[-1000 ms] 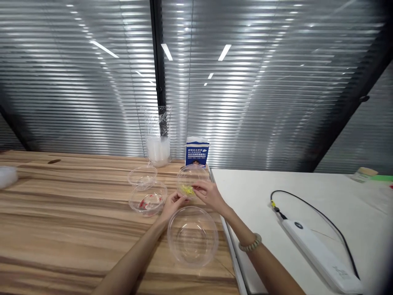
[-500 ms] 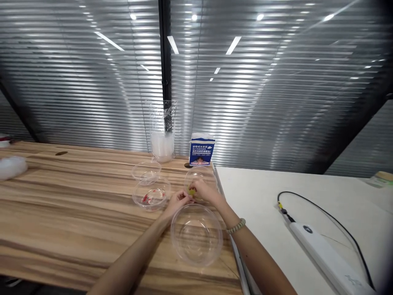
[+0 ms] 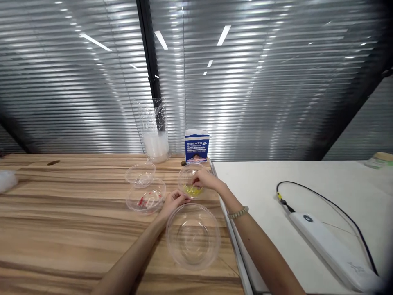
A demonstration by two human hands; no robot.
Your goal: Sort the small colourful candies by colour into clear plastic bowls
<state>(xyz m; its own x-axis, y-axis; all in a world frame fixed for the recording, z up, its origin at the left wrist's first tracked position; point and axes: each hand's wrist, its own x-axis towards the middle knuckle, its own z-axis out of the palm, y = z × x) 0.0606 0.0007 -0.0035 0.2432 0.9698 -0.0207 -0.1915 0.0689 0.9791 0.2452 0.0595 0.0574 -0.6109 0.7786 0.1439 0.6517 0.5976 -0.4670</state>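
My left hand (image 3: 175, 200) is closed at the near rim of a clear plastic bowl (image 3: 181, 175), with thumb and fingers together. Small yellow pieces (image 3: 193, 190) lie in the bottom of that bowl. My right hand (image 3: 203, 179), a beaded bracelet on its wrist, reaches down into the bowl just above them. Its fingertips are pinched together, and anything between them is too small to make out. Closest to me stands a larger clear bowl (image 3: 193, 262) with nothing visible in it. To the left, another clear bowl (image 3: 130, 201) contains red pieces (image 3: 141, 201).
Behind the bowl of red pieces lies a clear round lid or dish (image 3: 130, 174). A plastic-wrapped stack of containers (image 3: 156, 146) and a blue printed packet (image 3: 197, 148) stand near the blinds. On the white table (image 3: 254, 229) rests a white device (image 3: 331, 250) with a black cable.
The view has turned slightly to the right. My right hand has lifted a little and shifted right inside the bowl, uncovering more yellow pieces. My left hand stays at the rim.
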